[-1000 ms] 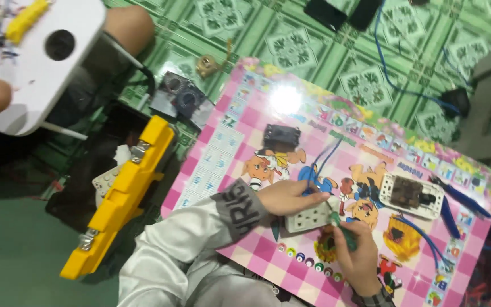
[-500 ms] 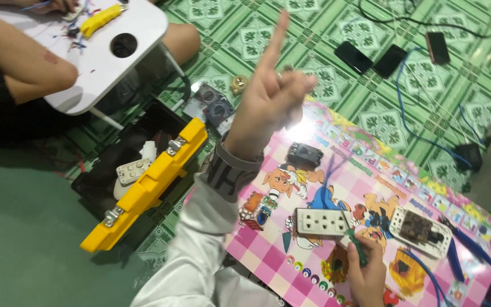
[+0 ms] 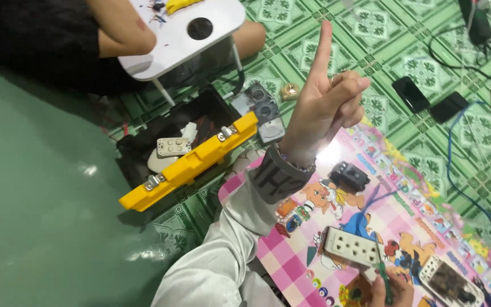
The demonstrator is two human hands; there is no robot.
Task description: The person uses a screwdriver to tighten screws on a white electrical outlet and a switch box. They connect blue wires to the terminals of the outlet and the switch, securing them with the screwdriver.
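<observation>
White rectangular plastic multi-socket power strip (image 3: 352,248): lies flat on a pink checked cartoon-printed play mat (image 3: 427,227) spread over the green patterned floor (image 3: 382,34), just left of the right hand. Right hand (image 3: 390,289): at the frame's bottom edge, closed round a thin green-handled screwdriver (image 3: 383,277) beside the strip. Left hand (image 3: 328,105): raised clear of the mat, empty, index finger straight up, other fingers curled. Small black plastic socket module (image 3: 349,175): on the mat, apart from the strip. Black toolbox with yellow lid edge (image 3: 191,162): open on the floor, left of the mat.
</observation>
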